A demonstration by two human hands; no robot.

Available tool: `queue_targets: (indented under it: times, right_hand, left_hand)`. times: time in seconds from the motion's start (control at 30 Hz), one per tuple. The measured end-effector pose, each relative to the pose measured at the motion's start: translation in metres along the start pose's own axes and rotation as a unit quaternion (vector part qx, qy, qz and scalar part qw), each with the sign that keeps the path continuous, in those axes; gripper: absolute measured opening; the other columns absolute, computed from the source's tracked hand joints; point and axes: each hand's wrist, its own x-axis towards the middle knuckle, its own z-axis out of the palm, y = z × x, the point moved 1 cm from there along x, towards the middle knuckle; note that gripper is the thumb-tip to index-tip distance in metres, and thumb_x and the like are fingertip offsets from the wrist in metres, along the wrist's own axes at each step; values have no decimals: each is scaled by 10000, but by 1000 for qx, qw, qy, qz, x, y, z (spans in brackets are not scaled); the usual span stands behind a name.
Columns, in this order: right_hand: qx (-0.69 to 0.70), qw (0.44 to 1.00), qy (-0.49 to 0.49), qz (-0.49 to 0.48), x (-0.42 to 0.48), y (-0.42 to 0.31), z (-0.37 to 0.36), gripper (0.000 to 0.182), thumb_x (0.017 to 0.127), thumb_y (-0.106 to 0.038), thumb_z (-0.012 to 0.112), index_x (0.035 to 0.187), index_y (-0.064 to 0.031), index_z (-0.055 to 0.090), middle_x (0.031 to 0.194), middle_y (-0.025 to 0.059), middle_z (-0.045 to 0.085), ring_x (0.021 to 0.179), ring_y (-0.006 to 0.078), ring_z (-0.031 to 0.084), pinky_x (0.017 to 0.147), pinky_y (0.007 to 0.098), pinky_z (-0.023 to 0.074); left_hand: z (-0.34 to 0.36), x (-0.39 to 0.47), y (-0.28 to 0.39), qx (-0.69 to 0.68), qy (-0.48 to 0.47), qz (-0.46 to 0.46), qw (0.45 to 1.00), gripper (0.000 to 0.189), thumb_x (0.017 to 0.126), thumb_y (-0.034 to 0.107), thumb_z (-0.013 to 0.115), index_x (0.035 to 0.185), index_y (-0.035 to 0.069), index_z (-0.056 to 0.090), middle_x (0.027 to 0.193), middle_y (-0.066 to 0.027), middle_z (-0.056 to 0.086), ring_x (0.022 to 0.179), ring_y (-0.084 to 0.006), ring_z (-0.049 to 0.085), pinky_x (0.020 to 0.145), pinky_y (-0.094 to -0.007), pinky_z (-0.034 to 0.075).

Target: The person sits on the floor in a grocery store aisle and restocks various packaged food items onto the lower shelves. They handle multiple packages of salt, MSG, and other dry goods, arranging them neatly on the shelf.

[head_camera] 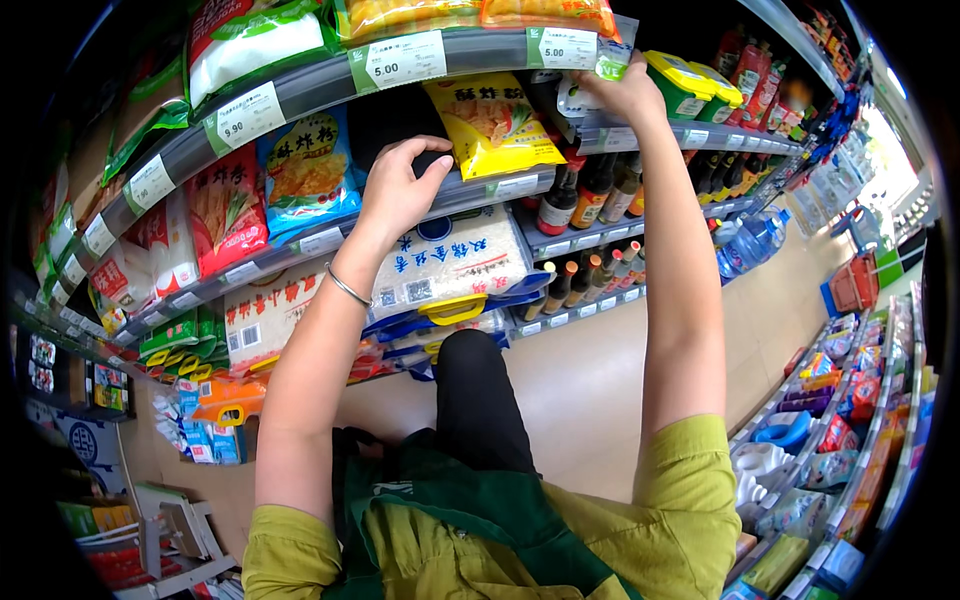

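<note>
My left hand (411,178) reaches to the front of a middle shelf, thumb and fingers apart, its fingertips close to a yellow bag of frying powder (495,127). Left of this hand stands a blue bag of frying powder (309,174), with a dark gap in the shelf behind the fingers. My right hand (624,88) is raised at the upper right, by the end of the upper shelf. Its fingers are partly hidden beside a small clear and green packet (615,54); whether they grip it cannot be told. A white packet (576,97) lies just below.
Large rice bags (450,259) fill the lower shelf. Sauce bottles (559,199) stand at the right, below yellow-lidded green tubs (679,84). The price-tag rail (472,56) of the upper shelf juts over the middle one. Another stocked shelf (806,450) lines the aisle at the right.
</note>
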Motion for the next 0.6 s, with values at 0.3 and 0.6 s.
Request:
queue_targets:
  times: [0.3,0.6]
  right_hand:
    - [462,867,-163,96,-3,-23,-22,401,799,-187,636,1067,83,511,915,175,634,728,214,653,597,315,540]
    - [342,913,-171,-142,-131,-57,1,662,799,-240,652,1298,83,359,1127,198,568,1015,196,559,853,299,456]
  left_hand:
    - [1,5,8,-306,-46,-94,946,382,902,250,532,1157,-33,514,1073,-141,602,988,-194,580,888,-301,437]
    - [49,-9,45,-582,-69,-221,780,490,853,263,608,1213,-2,406,1106,-161,568,1011,-244,588,836,-336,505]
